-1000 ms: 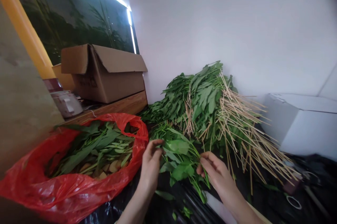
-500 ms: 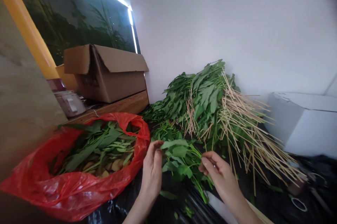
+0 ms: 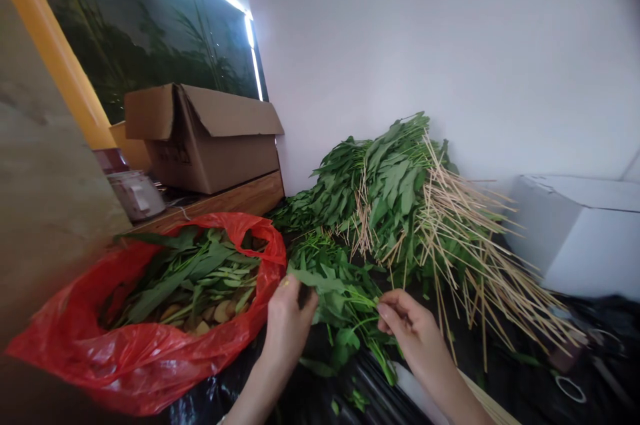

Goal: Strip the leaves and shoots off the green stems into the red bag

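Loose leafy greens (image 3: 345, 308) lie on black plastic in front of me, with slim green stems trailing to the right. My right hand (image 3: 413, 325) is closed in a pinch on a green stem at the right side of this bunch. At the bunch's left end, my left hand (image 3: 290, 312) has its fingers curled at a broad green leaf (image 3: 320, 284); the fingertips are partly hidden, but they seem closed on the leaf. A red plastic bag (image 3: 150, 372) stands open to my left, holding long leaves and pale brown round slices.
Behind the loose greens rises a big heap of leafy bundles (image 3: 390, 172) with many thin wooden sticks (image 3: 470, 245) pointing right. A cardboard box (image 3: 225, 158) and a white mug (image 3: 136, 195) stand on a wooden ledge at left. At right is a white box (image 3: 585, 232).
My left hand has turned and its fingers have curled in at the leaf, from a looser pose. My right hand has shifted slightly, still pinching the stem. The broad leaf has moved left.
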Action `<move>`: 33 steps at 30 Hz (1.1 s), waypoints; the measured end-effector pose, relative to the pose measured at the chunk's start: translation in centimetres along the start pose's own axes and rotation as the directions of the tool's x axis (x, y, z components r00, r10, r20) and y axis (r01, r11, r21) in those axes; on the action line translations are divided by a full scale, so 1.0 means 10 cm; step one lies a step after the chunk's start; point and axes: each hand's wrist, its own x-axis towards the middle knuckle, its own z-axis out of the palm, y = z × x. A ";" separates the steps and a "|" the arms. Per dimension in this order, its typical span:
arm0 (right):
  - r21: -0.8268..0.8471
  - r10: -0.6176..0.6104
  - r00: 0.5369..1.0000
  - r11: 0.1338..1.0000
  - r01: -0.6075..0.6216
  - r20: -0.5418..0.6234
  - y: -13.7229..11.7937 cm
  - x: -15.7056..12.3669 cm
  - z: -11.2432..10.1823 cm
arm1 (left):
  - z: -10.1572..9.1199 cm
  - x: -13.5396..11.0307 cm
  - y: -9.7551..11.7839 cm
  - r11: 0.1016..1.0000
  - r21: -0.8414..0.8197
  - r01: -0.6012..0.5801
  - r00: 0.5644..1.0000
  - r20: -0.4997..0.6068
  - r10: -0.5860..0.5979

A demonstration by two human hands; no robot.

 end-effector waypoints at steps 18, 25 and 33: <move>-0.288 -0.266 0.964 0.925 0.250 -0.018 0.13 -0.07 0.06 | 0.12 -0.14 0.40 0.824 0.093 -0.559 0.828 0.121 0.548; -0.470 -0.516 0.857 0.755 0.458 0.006 0.09 -0.07 0.03 | 0.16 0.02 0.36 0.940 -0.076 -0.333 0.820 0.469 0.328; -0.650 -0.531 0.841 0.603 0.463 0.106 0.10 -0.05 0.00 | 0.06 0.12 0.35 0.916 -0.037 -0.399 0.744 0.571 0.347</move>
